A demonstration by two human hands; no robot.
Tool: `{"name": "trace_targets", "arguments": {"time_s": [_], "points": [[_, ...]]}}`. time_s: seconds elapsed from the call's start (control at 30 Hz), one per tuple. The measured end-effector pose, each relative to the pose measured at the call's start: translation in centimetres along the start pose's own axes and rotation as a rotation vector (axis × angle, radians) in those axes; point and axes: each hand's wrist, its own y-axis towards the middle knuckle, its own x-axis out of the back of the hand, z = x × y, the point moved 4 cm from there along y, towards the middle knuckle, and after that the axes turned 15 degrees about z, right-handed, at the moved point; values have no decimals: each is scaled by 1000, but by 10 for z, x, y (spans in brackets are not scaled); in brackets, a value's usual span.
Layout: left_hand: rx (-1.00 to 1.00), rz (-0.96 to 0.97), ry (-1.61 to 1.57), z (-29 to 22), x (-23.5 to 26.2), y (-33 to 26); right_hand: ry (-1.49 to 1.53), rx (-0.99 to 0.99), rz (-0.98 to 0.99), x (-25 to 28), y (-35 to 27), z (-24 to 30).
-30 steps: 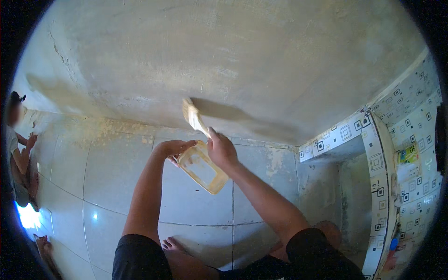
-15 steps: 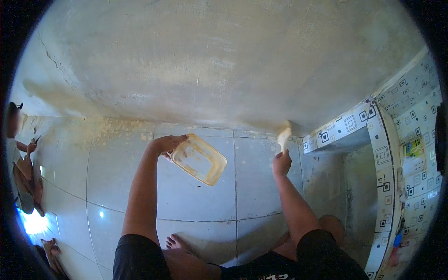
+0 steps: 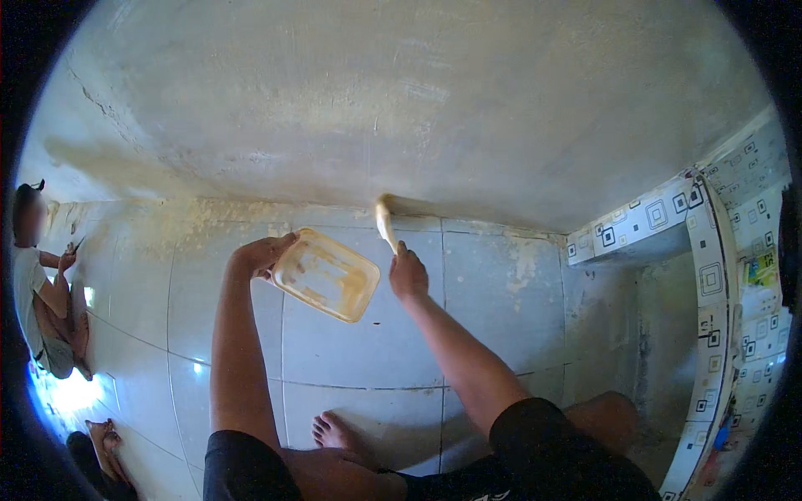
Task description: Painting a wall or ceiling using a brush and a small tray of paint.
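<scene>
The left hand [image 3: 266, 253] is closed on the rim of a shallow rectangular plastic tray [image 3: 327, 275], holding it tilted above the tiled floor [image 3: 351, 359], its inside smeared with a yellowish-tan coat and looking nearly used up. The right hand [image 3: 408, 274] is wrapped around the handle of a brush [image 3: 384, 221], whose bristle end presses against the grey wall [image 3: 401, 100] right at its bottom edge, just above the line where wall meets floor. A pale yellowish band runs along that bottom edge of the wall from the left corner up to the brush; to the right of the brush, toward the patterned black-and-white tile ledge [image 3: 643, 221], the wall's foot looks bare grey. Judging from this, the left stretch of the strip is coated and the right stretch remains to be done, while the upper wall carries no such coat. The person's bare foot [image 3: 334, 434] rests on the floor below the tray. At the far left edge of the floor another person [image 3: 38, 284] sits working against the same wall.
</scene>
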Motion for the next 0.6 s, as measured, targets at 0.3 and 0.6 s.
{"name": "trace_targets", "arguments": {"time_s": [0.3,0.6], "points": [[-168,42,-201,14,12,14,-542,139,271,49,46,-40],[-90,-80,-143,-7,1,-9,-292,-331,-152,102,-20,-164]]}}
